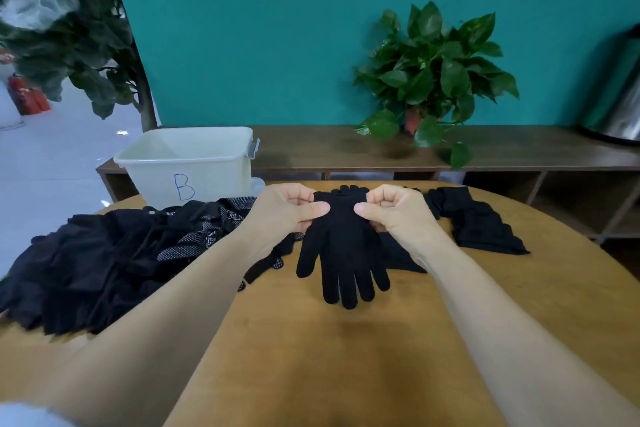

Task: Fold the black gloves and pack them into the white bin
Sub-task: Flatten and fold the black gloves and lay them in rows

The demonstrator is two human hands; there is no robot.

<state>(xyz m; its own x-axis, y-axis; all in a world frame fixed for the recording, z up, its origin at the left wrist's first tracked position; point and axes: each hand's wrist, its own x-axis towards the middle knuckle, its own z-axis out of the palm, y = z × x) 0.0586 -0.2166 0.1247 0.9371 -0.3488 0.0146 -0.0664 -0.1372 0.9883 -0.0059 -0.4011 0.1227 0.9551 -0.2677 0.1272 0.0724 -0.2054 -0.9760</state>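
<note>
Both hands pinch the same black glove (343,246) near its cuff: the left hand (287,210) grips its left edge between thumb and curled fingers, the right hand (394,211) grips the right edge the same way. The glove hangs between them with its fingers pointing back toward the person, the tips resting on or just above the wooden counter (311,340); which of the two cannot be told.

From this hold the fold could go crooked. If one hand lifts or turns faster than the other, the soft knit will probably skew and the glove fingers will splay instead of stacking. A second glove seems to lie under or behind the held one, its fingertips showing past the cuff, so the pair may slide apart if the pinch catches only the top layer.

Left of the hands sprawls a loose heap of black gloves (104,263), some with white dotted palms, close enough that a dragged edge could snag one. To the right lies a smaller, flatter stack of gloves (481,222), near the right hand but apart from it.

Beyond the heap stands the white bin (187,163), marked B, open-topped and well clear of both hands; a loosely folded glove carried that far may spring open.
</note>
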